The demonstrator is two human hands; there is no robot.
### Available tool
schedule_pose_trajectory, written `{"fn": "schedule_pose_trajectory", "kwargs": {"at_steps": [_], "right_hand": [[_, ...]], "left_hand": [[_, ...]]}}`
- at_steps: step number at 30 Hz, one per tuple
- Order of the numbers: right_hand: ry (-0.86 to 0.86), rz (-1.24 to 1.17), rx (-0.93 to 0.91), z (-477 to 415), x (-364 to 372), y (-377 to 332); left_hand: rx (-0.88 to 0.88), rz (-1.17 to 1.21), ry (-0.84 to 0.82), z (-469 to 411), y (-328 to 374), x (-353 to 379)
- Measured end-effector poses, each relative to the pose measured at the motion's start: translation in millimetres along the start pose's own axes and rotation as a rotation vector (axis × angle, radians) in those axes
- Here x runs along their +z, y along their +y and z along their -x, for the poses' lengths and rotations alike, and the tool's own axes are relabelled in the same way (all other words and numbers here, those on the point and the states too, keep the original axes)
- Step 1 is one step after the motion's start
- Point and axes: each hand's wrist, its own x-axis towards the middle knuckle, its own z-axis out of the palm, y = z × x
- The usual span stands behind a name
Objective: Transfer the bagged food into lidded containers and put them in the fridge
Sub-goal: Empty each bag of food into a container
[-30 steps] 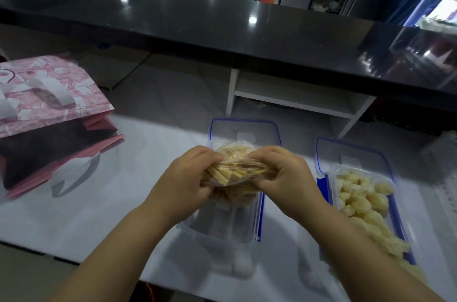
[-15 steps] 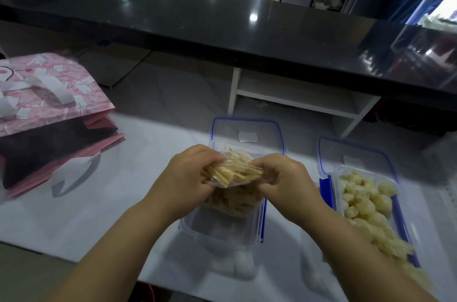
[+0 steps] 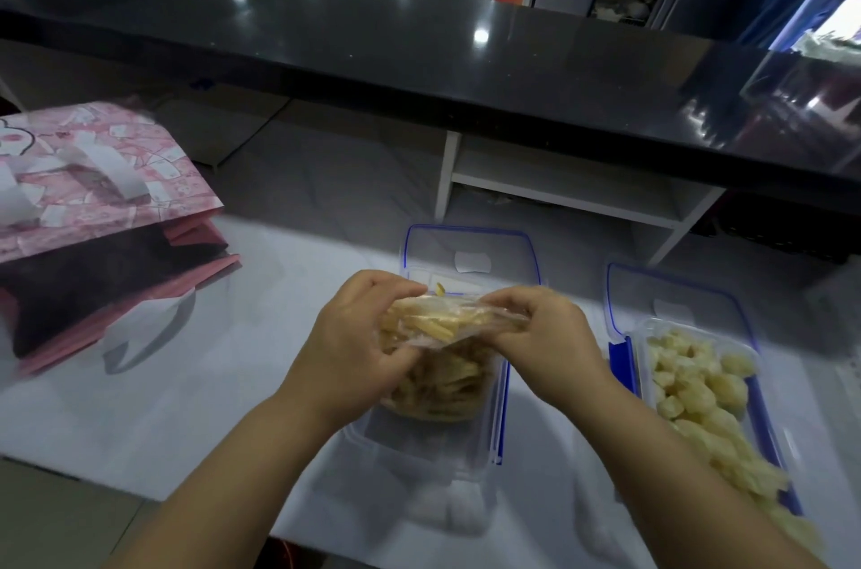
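The left hand (image 3: 358,335) curls round one end of the clear bag of yellow sticks (image 3: 447,321) and the right hand (image 3: 545,335) pinches the other, just above the open clear container (image 3: 433,447) on the white table (image 3: 186,405). A glossy black counter (image 3: 419,37) runs behind. The bag's mouth is too blurred to make out

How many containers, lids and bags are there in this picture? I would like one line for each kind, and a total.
Containers: 2, the middle container and the right container
Lids: 2, the middle lid and the right lid
Food bags: 1, the food bag, gripped by the left hand and the right hand
Pink bags: 1, the pink bag
Total: 6
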Motion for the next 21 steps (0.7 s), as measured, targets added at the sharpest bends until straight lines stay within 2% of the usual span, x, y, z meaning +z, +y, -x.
{"fn": "schedule_pose_trajectory", "kwargs": {"at_steps": [6, 11, 13, 15, 17, 21], "right_hand": [[-0.004, 0.103, -0.03, 3, 4, -1], [-0.3, 0.25, -0.148, 14, 0, 1], [-0.353, 0.336, -0.188, 16, 5, 4], [-0.351, 0.427, -0.222, 15, 13, 9], [-0.278, 0.448, -0.257, 13, 17, 12], [-0.139, 0.278, -0.211, 3, 14, 13]], "left_hand": [[-0.114, -0.049, 0.034, 2, -2, 4], [-0.145, -0.12, -0.142, 4, -11, 5], [-0.145, -0.087, -0.209, 8, -14, 5], [-0.142, -0.061, -0.267, 12, -15, 5], [-0.151, -0.044, -0.318, 16, -14, 2], [-0.108, 0.014, -0.36, 19, -11, -3]]}}
